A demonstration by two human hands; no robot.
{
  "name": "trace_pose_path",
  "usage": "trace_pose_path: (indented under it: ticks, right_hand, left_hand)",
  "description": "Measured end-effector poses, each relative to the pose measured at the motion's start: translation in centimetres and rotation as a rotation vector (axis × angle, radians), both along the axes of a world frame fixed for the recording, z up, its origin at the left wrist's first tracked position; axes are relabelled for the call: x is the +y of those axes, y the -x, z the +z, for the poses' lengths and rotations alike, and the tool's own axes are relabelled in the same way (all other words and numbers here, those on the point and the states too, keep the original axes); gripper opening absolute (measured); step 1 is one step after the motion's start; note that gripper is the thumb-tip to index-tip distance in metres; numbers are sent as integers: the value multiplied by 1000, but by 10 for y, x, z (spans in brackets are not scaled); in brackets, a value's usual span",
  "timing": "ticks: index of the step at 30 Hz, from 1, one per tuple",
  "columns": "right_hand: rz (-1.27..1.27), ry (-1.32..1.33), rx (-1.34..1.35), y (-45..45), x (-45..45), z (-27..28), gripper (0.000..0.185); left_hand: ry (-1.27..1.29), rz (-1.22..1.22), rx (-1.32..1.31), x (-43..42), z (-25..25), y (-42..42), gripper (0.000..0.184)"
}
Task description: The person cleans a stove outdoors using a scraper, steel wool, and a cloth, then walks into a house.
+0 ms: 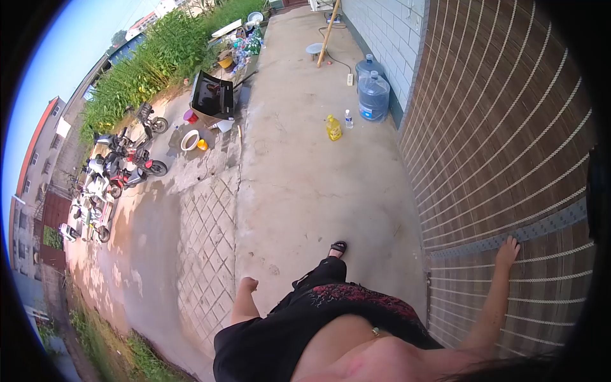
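My right hand (507, 250) rests against a brown slatted curtain (503, 127), fingers stretched out over its grey patterned strip (541, 227). White cords run across the curtain in rows. On the other side, my left hand (249, 283) hangs low over the concrete with its fingers curled in, and nothing shows in it. One foot in a dark sandal (339, 246) is stepping forward on the walkway (299, 191).
Ahead stand large blue water jugs (373, 95), a small clear bottle (349, 119) and a yellow oil bottle (333, 128). A wooden pole (329, 33) leans near the wall. Motorbikes (127, 159), a basin (189, 140) and a black open-fronted box (213, 95) are left.
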State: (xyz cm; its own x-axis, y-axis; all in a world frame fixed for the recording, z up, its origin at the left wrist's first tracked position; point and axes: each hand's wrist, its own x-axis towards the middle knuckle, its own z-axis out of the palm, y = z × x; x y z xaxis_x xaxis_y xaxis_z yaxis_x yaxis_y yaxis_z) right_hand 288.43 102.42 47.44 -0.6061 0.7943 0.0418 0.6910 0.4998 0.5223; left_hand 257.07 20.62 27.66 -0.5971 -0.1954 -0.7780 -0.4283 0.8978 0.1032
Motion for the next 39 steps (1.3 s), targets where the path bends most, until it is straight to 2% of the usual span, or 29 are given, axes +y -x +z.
trace_pose_path:
  ticks: [2, 3, 5, 7, 8, 9, 11, 12, 13, 14, 15, 17, 21, 25, 27, 29, 31, 33, 35, 39]
  right_hand:
    - [-22, -113, -129, -9, 26, -36, 19]
    - [-20, -206, -217, -17, 37, -60, 20]
    - [-144, -82, -461, -3, 10, -42, 21]
    - [-140, -120, -485, 1, -12, -29, 23]
    - [-214, -95, -436, -7, -3, -45, 24]
    - [-289, -67, -392, -15, 5, -59, 27]
    - [-207, -100, -336, -18, -2, -47, 32]
    - [-171, -119, -303, -12, -3, -34, 35]
    - [-175, -112, -328, 0, -3, -24, 36]
    - [-183, -104, -354, 12, -5, -12, 38]
    - [-188, -93, -385, 18, -5, -4, 40]
    - [-114, -161, -376, 5, 5, -16, 40]
    - [-15, -231, -430, 9, 7, -13, 37]
    - [-183, -78, -506, 30, 19, -25, 26]
    - [-251, 32, -541, 60, 9, -18, 19]
    - [-415, 247, -390, 109, -21, -11, 15]
    - [-357, 460, -534, 88, -3, -82, 17]
    - [-288, 668, -979, 135, -41, -77, 23]
    - [-453, 925, -1015, 142, -50, -122, 26]
    - [-453, 952, -611, 136, -97, -157, 41]
  left_hand:
    - [172, 180, -217, -20, -19, -28, 28]
    - [157, 126, -305, -11, -6, -29, 29]
    - [129, 15, -479, 18, 37, -25, 31]
    - [28, 118, -488, 37, 18, 5, 34]
    - [36, 153, -446, 51, 1, 33, 31]
    - [11, 32, -349, 76, 3, 66, 30]
    - [-69, -410, 56, 122, 9, 142, 30]
    - [-177, -299, 303, 151, 29, 170, 27]
    - [-245, -309, 399, 177, 40, 205, 26]
    - [-308, -316, 447, 204, 62, 236, 24]
    - [-356, -391, 502, 221, 56, 268, 23]
    - [-410, -427, 548, 263, 83, 311, 23]
    - [-437, -506, 546, 313, 95, 352, 22]
    - [-411, -520, 436, 319, 58, 325, 23]
    - [-292, -594, 319, 310, 36, 301, 25]
    - [-239, -680, 171, 290, 16, 279, 27]
    - [-78, -738, -105, 269, -4, 264, 28]
    - [-85, -725, -188, 237, -33, 254, 26]
    - [-103, -682, -216, 221, -44, 256, 26]
    - [-116, -539, -140, 215, -33, 283, 27]
